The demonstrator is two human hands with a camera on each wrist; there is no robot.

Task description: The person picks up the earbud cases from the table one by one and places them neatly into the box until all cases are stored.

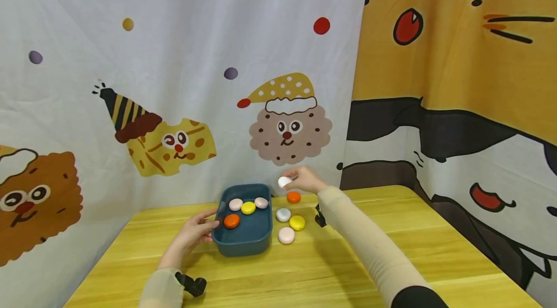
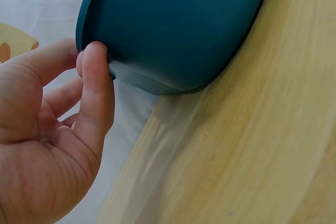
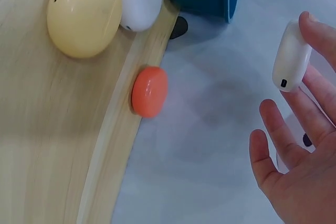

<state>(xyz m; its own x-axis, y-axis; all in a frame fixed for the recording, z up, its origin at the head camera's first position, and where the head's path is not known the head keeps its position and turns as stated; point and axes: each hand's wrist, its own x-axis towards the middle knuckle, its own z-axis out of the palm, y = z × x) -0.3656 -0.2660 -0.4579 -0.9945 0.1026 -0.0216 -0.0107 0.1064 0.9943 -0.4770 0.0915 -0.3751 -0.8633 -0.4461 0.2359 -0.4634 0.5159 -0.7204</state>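
My left hand (image 1: 193, 233) grips the left wall of a dark blue plastic bin (image 1: 243, 248); in the left wrist view, its fingers (image 2: 95, 74) lie at the rim. Inside the bin are two pale pink discs, a yellow disc (image 1: 248, 208) and an orange disc (image 1: 231, 221). Above the table's back edge, right of the bin, my right hand (image 1: 306, 180) pinches a smooth white rounded disc (image 3: 292, 56) between thumb and fingers. A small dark slot shows on the disc's edge. Its other fingers are spread loosely.
Right of the bin on the wooden table (image 1: 348, 259) lie an orange disc (image 1: 293, 197), a whitish disc (image 1: 283, 214), a yellow disc (image 1: 297, 223) and a pale pink disc (image 1: 286, 235). A printed cloth (image 1: 196, 56) hangs behind the table.
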